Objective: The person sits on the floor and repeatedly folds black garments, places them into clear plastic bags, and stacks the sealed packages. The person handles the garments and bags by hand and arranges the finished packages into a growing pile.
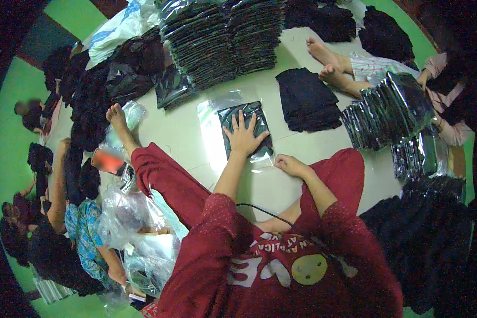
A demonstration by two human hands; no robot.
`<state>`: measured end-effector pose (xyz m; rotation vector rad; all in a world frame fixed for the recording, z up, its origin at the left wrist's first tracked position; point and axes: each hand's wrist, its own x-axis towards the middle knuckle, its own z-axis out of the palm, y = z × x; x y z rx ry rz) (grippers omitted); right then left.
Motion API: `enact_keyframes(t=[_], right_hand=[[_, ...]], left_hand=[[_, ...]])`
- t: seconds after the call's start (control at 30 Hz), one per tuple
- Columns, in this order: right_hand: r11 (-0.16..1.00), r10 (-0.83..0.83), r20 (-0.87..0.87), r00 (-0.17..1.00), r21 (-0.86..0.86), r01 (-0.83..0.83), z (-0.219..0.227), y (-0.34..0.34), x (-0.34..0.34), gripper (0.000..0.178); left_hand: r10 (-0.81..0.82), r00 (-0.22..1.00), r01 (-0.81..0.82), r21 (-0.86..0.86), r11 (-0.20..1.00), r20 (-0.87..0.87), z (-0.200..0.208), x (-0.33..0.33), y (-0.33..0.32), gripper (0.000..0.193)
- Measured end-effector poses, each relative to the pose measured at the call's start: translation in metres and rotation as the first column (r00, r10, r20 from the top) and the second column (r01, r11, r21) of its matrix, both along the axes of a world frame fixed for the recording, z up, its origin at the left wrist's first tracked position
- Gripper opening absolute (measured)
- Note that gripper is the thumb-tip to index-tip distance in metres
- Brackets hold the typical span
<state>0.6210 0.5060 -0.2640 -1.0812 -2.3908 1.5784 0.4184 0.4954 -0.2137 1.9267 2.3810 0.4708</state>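
Note:
A folded black garment lies flat on the floor in front of me, inside a clear plastic bag. The bag spreads past the cloth on its left and far sides. Pressed flat on top of the garment is my left hand, its fingers spread. At the bag's near right corner is my right hand, its fingers curled in and the tips pinched at the plastic edge. Just to the right of the bag sits a pile of folded black garments without bags.
Tall stacks of bagged black garments stand beyond the bag. More bagged stacks are at the right, beside a person's bare feet. Loose clear plastic bags lie left of my leg. Other people sit along the left; dark cloth heaps right.

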Motion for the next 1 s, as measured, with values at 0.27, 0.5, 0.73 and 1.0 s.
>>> enact_keyframes(t=[0.27, 0.5, 0.73, 1.0], right_hand=[[0.999, -0.018, 0.027, 0.999, 0.038, 0.017, 0.008, -0.001, 0.001, 0.021], [0.997, 0.019, 0.124, 0.992, -0.076, -0.009, 0.029, 0.006, 0.014, 0.017], [0.978, -0.087, 0.02, 0.996, -0.188, 0.089, 0.079, 0.05, 0.012, 0.06], [0.981, -0.057, 0.018, 0.998, 0.185, 0.053, 0.059, 0.068, -0.044, 0.116]], left_hand=[[-0.011, 1.0, 0.01, -0.085, 0.996, -0.015, -0.013, 0.038, -0.041, 0.065], [0.0, 0.95, -0.081, 0.244, 0.966, 0.313, -0.005, 0.03, -0.052, 0.032], [-0.2, 0.929, 0.161, 0.145, 0.976, 0.31, -0.016, 0.07, -0.072, 0.018], [-0.139, 0.949, 0.115, 0.1, 0.988, 0.282, -0.024, 0.08, -0.072, 0.017]])
